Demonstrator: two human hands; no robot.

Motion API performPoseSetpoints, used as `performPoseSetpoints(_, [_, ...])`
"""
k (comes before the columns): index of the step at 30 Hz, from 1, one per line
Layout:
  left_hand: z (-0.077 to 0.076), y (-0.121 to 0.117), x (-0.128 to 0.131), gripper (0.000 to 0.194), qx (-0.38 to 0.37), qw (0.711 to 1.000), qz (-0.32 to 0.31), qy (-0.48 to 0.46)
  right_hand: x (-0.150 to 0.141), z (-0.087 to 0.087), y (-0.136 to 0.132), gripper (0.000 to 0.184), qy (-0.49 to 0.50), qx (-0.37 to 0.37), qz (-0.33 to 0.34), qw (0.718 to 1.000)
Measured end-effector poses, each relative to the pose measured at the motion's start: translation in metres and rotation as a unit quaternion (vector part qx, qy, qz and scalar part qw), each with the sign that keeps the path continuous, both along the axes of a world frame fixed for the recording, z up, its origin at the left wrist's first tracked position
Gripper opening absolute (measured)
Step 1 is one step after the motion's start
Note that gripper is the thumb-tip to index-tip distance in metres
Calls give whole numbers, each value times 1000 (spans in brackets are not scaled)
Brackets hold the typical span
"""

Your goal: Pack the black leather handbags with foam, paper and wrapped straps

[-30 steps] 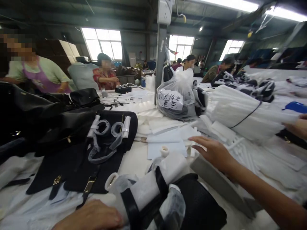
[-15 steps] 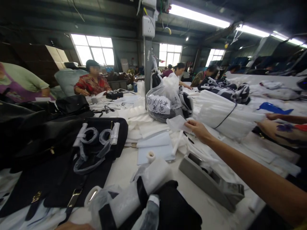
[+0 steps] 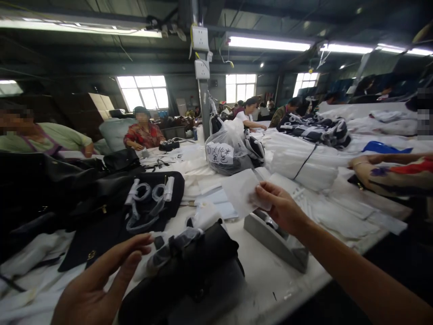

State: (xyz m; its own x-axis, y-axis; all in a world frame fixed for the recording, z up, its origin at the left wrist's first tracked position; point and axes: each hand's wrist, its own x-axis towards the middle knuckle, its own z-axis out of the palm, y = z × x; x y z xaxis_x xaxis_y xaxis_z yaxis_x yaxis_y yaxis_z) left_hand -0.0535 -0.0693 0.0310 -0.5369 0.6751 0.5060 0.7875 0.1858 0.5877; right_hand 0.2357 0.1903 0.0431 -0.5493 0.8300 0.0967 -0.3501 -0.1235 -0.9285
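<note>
My right hand (image 3: 280, 207) pinches a thin white foam sheet (image 3: 241, 190) and holds it up over the grey tape dispenser (image 3: 274, 239). My left hand (image 3: 98, 282) is raised at the lower left, fingers stretched out and holding nothing, just left of a black bag (image 3: 199, 271) whose straps are wrapped in clear plastic and white foam. More white foam sheets (image 3: 216, 196) lie on the table behind the held one.
Black bags (image 3: 111, 207) with wrapped handles are piled at the left. A plastic sack with a handwritten label (image 3: 225, 151) and a tied bundle of white foam (image 3: 304, 162) sit further back. Another person's arm (image 3: 392, 174) rests at the right. Several people work beyond.
My right hand picked a white foam sheet off the pile and drew it back toward me. My left hand rose off the table and opened. The camera tilted upward.
</note>
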Motion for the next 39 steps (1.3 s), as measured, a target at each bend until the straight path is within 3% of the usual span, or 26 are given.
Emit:
performPoseSetpoints(3, [30,3,38,39,22,1000,-17,-10,-2,6,-46,25,41,9,1,999])
performPoseSetpoints(6, [45,9,86,53,89,991,-70,-67,-7,1,-90,23,55,33,4,998])
performPoseSetpoints(10, [42,19,133,95,118,955,-175,-210,-12,-13,-131,23,61,57,7,996])
performPoseSetpoints(14, [32,17,144,86,137,900,-200,-362,-8,-23,-142,24,52,-8,54,997])
performPoseSetpoints(16, [28,12,143,82,130,888,-194,-397,-3,-29,-140,28,26,-63,81,994])
performPoseSetpoints(18, [24,6,142,81,114,887,-184,-408,4,-37,-138,38,1,-63,59,996])
performPoseSetpoints(21, [16,-1,144,80,72,901,-163,-396,13,-51,-143,58,-36,104,-24,994])
performPoseSetpoints(24, [7,-3,152,76,42,917,-159,-364,14,-60,-155,84,-112,303,-45,945])
performPoseSetpoints(26, [3,-4,159,74,28,925,-164,-342,10,-63,-161,91,-145,350,-46,924])
performPoseSetpoints(29, [1,-7,166,73,10,925,-169,-339,5,-67,-160,70,-145,293,-44,944])
performPoseSetpoints(31, [2,-11,167,73,8,922,-162,-352,5,-69,-155,55,-131,199,-33,971])
performPoseSetpoints(34, [-1,-18,162,72,12,916,-148,-373,8,-72,-149,47,-71,11,27,997])
performPoseSetpoints(37, [-9,-19,149,68,15,917,-146,-370,9,-75,-143,48,9,-140,113,984])
performPoseSetpoints(39, [-14,-10,135,57,72,942,-106,-309,7,-79,-135,44,41,-157,77,984])
